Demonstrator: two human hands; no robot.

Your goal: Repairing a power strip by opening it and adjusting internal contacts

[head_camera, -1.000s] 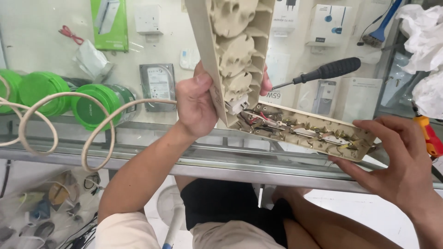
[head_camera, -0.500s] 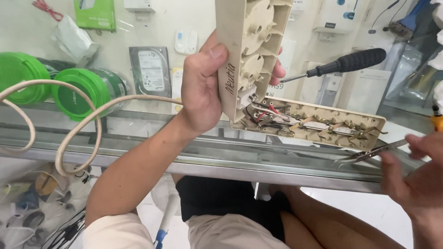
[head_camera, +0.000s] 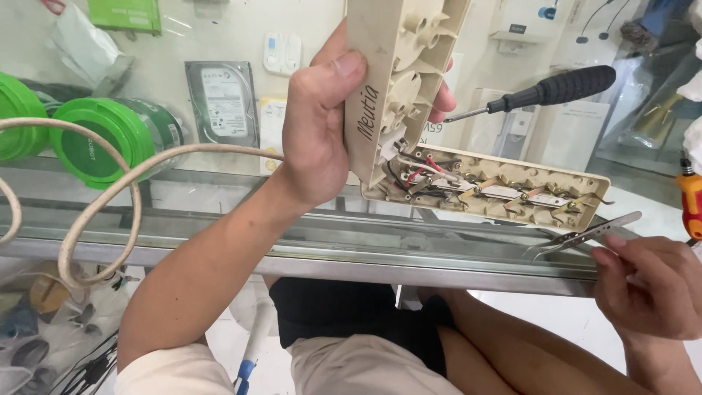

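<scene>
Hands work on an opened power strip at a glass tabletop [head_camera: 219, 241]. The left hand [head_camera: 318, 139] has a closed grip around the cover [head_camera: 398, 73] of the strip, thumb on the outer face and fingers behind, and holds it upright at 12 o'clock, probably so that the inside stays open to view. The base [head_camera: 497, 192] of the strip lies flat on the tabletop, at 3 o'clock from this hand, and its near end touches the lifted cover. In the base I see brass contact strips and red, black and white wires [head_camera: 413, 172] at the end near the cover.

The right hand [head_camera: 647, 285] is at 4 o'clock, low at the tabletop edge. Its fingers pinch metal tweezers [head_camera: 581, 235], whose tips point toward the base but are apart from it.

A black-handled screwdriver [head_camera: 545, 91] lies behind the base at 1 o'clock. A beige cable [head_camera: 110, 197] curves in loops at 9 o'clock, in front of green round lids [head_camera: 95, 143]. A hard drive [head_camera: 223, 102] lies under the glass at 11 o'clock.
</scene>
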